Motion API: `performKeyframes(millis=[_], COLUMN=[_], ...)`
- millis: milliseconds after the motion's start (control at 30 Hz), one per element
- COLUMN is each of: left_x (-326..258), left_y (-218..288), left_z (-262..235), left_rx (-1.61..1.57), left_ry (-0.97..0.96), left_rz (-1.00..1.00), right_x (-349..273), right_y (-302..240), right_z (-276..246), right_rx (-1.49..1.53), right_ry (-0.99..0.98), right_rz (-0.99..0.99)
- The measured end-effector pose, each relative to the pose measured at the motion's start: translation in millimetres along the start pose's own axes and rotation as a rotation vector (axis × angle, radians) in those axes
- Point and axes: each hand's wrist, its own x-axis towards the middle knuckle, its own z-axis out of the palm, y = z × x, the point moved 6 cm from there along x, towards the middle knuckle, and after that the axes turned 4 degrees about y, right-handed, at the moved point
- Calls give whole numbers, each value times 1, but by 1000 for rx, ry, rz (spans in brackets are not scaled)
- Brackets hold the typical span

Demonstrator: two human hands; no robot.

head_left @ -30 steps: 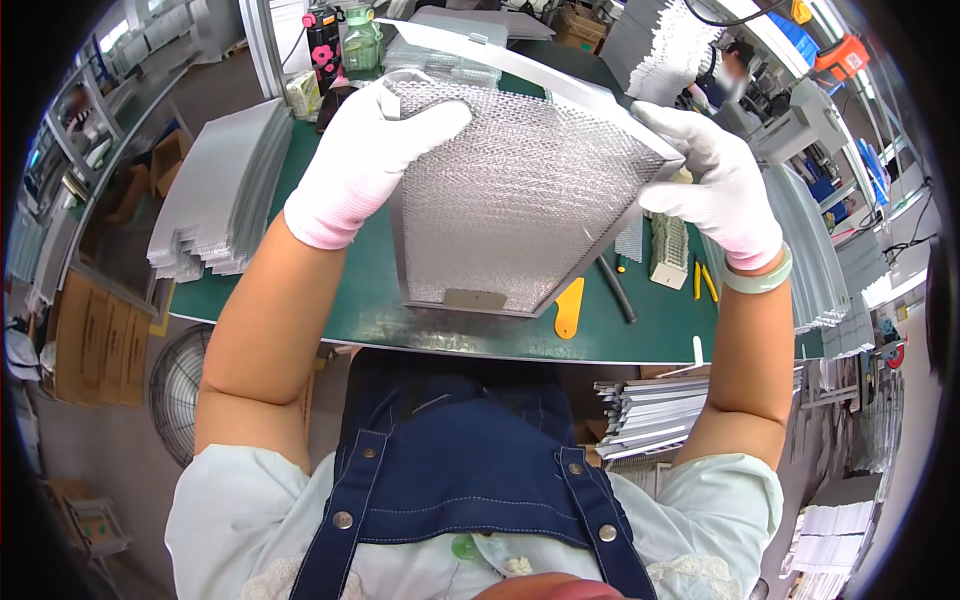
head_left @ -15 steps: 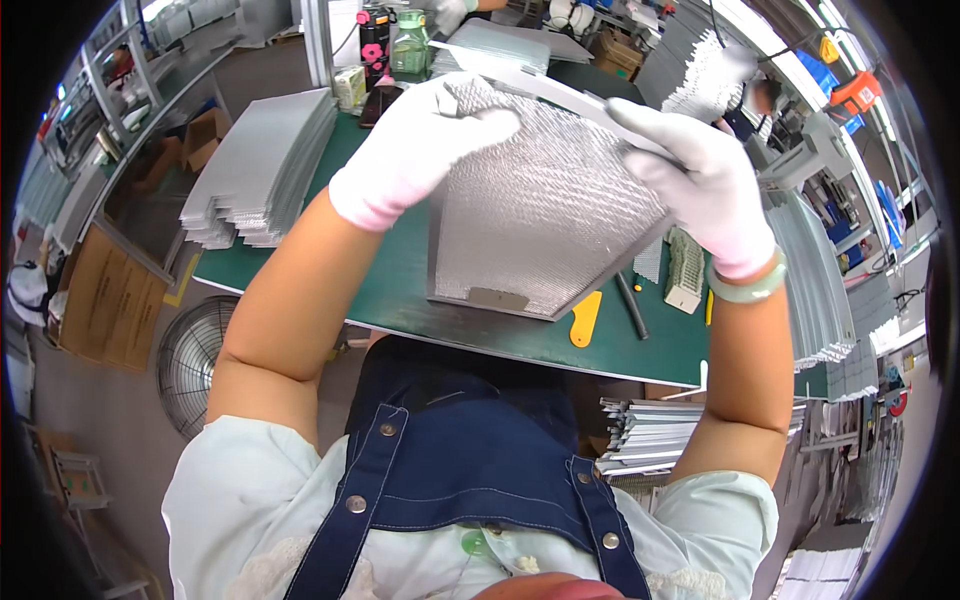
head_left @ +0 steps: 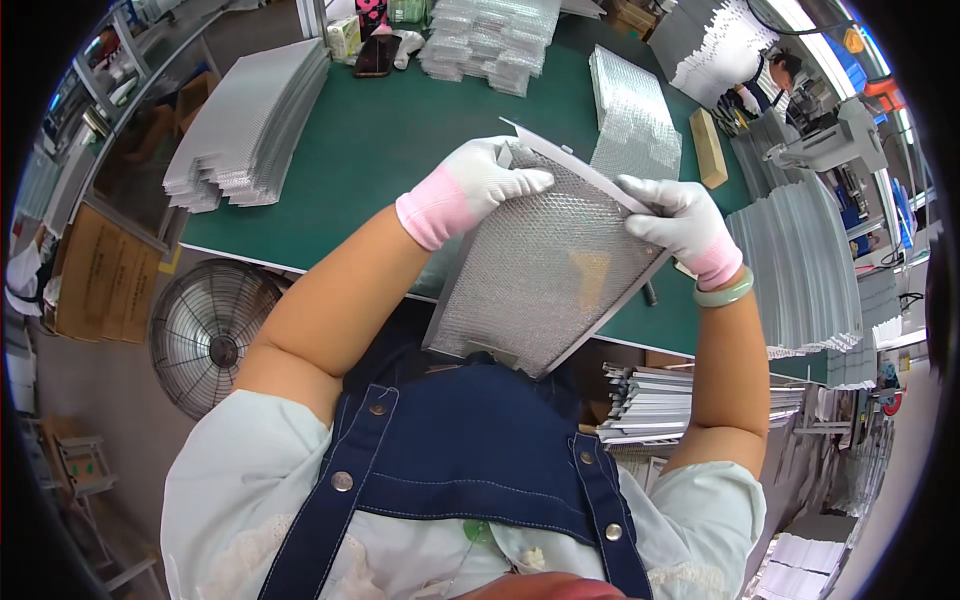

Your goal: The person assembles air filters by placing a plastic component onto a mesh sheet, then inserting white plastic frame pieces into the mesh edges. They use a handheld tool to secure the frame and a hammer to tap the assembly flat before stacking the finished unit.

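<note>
A silver mesh filter panel (head_left: pixel 545 260) with a thin metal frame is held tilted before me, its lower edge close to my apron. My left hand (head_left: pixel 485 185), in a white glove with a pink cuff, pinches its upper left corner. My right hand (head_left: pixel 685 220), gloved alike, grips the upper right corner with the thumb on the near face. A pale metal frame strip (head_left: pixel 570 160) runs along the far edge between both hands; its left end sticks out past the corner. Through the mesh a yellow tool (head_left: pixel 590 278) shows faintly on the table.
On the green table (head_left: pixel 390 150) lie a stack of mesh sheets (head_left: pixel 250 125) at left, clear-looking sheets (head_left: pixel 490 40) at the back, loose mesh sheets (head_left: pixel 635 110) and a wooden block (head_left: pixel 708 148). Tall panel stacks (head_left: pixel 800 265) stand at right. A floor fan (head_left: pixel 220 340) stands lower left.
The panel has come lower and nearer my body, its lower edge now past the table edge. Both hands still grip its upper corners. More of the table's far side shows.
</note>
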Motion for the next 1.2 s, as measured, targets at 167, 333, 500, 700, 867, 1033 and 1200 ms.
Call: performKeyframes(millis=[167, 333, 500, 700, 867, 1033, 1200], left_x=[24, 26, 16, 4, 6, 11, 9], left_y=[-27, -23, -1, -5, -15, -12, -8], left_z=[5, 11, 15, 30, 36, 37, 38], left_rx=[4, -2, 386, 601, 237, -5, -124], left_ry=[-20, 191, 488, 593, 428, 194, 121], left_rz=[-28, 105, 574, 638, 542, 264, 221], right_x=[3, -4, -6, -12, -21, -27, -32], right_y=[22, 41, 45, 55, 60, 64, 63], right_z=[-10, -19, -26, -27, -33, -43, -41], right_rx=[-59, -27, -86, -9, -20, 30, 23], right_ry=[20, 72, 106, 166, 183, 167, 153], right_rz=[28, 12, -62, -81, -88, -104, -112])
